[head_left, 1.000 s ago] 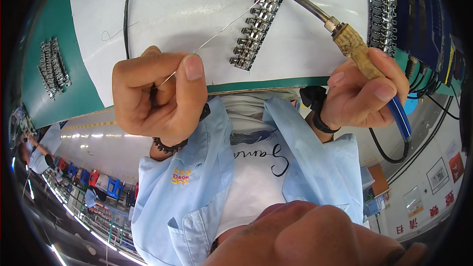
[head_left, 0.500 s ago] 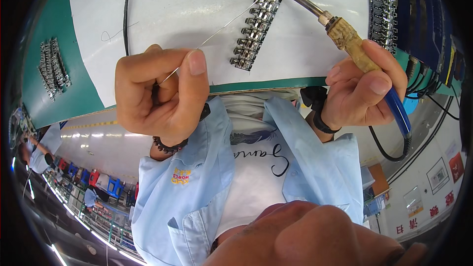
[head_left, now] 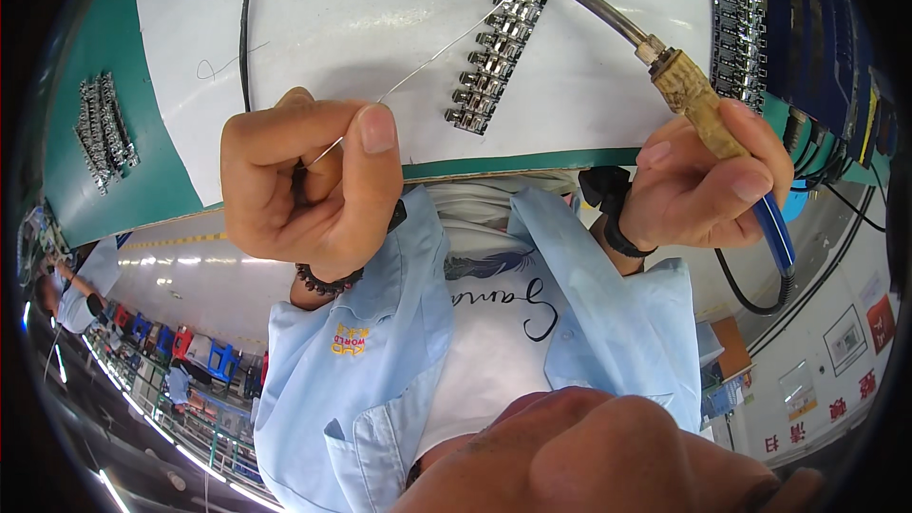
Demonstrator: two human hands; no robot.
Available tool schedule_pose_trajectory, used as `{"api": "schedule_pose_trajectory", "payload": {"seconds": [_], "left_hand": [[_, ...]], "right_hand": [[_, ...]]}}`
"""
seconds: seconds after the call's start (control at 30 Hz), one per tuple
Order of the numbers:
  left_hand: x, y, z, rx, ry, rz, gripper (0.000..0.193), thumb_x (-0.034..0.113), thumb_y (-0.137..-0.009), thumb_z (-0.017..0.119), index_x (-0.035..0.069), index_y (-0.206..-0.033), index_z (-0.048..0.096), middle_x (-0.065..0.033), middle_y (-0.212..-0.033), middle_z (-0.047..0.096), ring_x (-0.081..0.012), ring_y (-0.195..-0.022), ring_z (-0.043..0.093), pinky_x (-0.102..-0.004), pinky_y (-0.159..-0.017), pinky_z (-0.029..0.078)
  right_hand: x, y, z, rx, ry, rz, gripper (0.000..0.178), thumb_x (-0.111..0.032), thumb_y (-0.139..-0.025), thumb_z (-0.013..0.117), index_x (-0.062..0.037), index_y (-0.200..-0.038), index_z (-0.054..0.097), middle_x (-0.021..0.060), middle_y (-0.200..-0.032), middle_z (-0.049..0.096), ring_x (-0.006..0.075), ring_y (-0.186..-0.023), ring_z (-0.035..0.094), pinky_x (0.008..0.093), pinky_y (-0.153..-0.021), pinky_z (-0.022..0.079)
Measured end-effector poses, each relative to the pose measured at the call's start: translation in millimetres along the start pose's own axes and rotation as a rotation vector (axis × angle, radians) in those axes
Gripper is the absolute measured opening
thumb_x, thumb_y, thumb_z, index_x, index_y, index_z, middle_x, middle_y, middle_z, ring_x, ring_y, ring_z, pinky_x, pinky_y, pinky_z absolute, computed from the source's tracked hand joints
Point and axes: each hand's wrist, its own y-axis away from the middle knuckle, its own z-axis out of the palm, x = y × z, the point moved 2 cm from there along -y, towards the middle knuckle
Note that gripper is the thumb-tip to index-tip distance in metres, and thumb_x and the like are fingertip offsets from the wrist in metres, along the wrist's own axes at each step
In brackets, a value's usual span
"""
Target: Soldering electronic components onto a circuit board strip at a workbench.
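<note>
Between thumb and forefinger, my left hand (head_left: 313,185) pinches a thin solder wire (head_left: 429,61). The wire runs up and to the right, its far end at the upper part of a row of small metal connectors (head_left: 493,52). That row lies slanted on a white sheet (head_left: 342,0). My right hand (head_left: 708,180) grips a soldering iron (head_left: 691,95) by its blue handle, over a worn yellowish sleeve. The iron's dark tip points up-left, beside the upper end of the row; whether it touches a connector I cannot tell.
More connector rows (head_left: 739,33) stand at the right by a dark blue box (head_left: 817,47). Other rows (head_left: 104,131) lie on the green mat (head_left: 71,180) at left. A black cable (head_left: 247,28) crosses the sheet. The iron's cord (head_left: 750,304) hangs below the table edge. People sit far behind.
My right hand has drawn the soldering iron slightly right and down, its tip shifting away from the wire's end. My left hand and the wire stay almost where they were.
</note>
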Motion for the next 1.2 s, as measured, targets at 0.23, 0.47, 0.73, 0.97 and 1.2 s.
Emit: {"api": "schedule_pose_trajectory", "payload": {"seconds": [0.23, 0.47, 0.73, 0.97, 1.2], "left_hand": [[-2, -1, 2, 0.018, 0.02, 0.021, 0.016, -0.008, -0.077, 0.07, -0.002, -0.081, 0.056, 0.0079, -0.049, 0.036, 0.0002, -0.046, 0.023, -0.0179, -0.045, 0.016], [-1, -1, 3, 0.005, -0.013, -0.003, 0.015, -0.008, -0.077, 0.071, -0.002, -0.081, 0.057, 0.008, -0.049, 0.036, 0.0006, -0.045, 0.022, -0.018, -0.045, 0.015], [-1, -2, 2, -0.004, -0.029, -0.002, 0.015, -0.008, -0.077, 0.071, -0.002, -0.082, 0.058, 0.0077, -0.049, 0.037, 0.0011, -0.044, 0.022, -0.0179, -0.044, 0.014], [0, -2, 2, -0.011, -0.06, -0.041, 0.016, -0.008, -0.077, 0.071, -0.002, -0.082, 0.057, 0.0072, -0.049, 0.039, 0.0011, -0.044, 0.022, -0.0178, -0.044, 0.014], [2, -2, 2, -0.03, -0.118, -0.075, 0.016, -0.008, -0.077, 0.071, -0.002, -0.081, 0.057, 0.0068, -0.05, 0.04, 0.0014, -0.044, 0.022, -0.0177, -0.044, 0.014]], "right_hand": [[4, 1, -10, -0.06, -0.176, 0.051, 0.044, -0.031, -0.097, 0.053, 0.0121, -0.104, 0.051, 0.0253, -0.086, 0.065, 0.0123, -0.041, 0.054, 0.0186, -0.04, 0.043], [-2, -3, 1, -0.012, -0.005, 0.05, 0.048, -0.036, -0.101, 0.042, 0.0092, -0.1, 0.057, 0.0062, -0.047, 0.048, 0.0074, -0.035, 0.042, 0.0187, -0.035, 0.033], [-5, -5, 3, -0.062, -0.002, 0.093, 0.048, -0.037, -0.1, 0.045, 0.0102, -0.101, 0.057, 0.0152, -0.061, 0.06, 0.0085, -0.037, 0.046, 0.0181, -0.035, 0.037], [-2, -5, -1, -0.088, -0.082, 0.113, 0.044, -0.033, -0.098, 0.05, 0.0107, -0.1, 0.057, 0.0199, -0.073, 0.064, 0.01, -0.04, 0.051, 0.0185, -0.037, 0.04], [-1, -4, -3, -0.099, -0.191, 0.148, 0.037, -0.026, -0.096, 0.055, 0.0105, -0.1, 0.057, 0.0219, -0.084, 0.067, 0.011, -0.044, 0.057, 0.0191, -0.04, 0.044]]}}
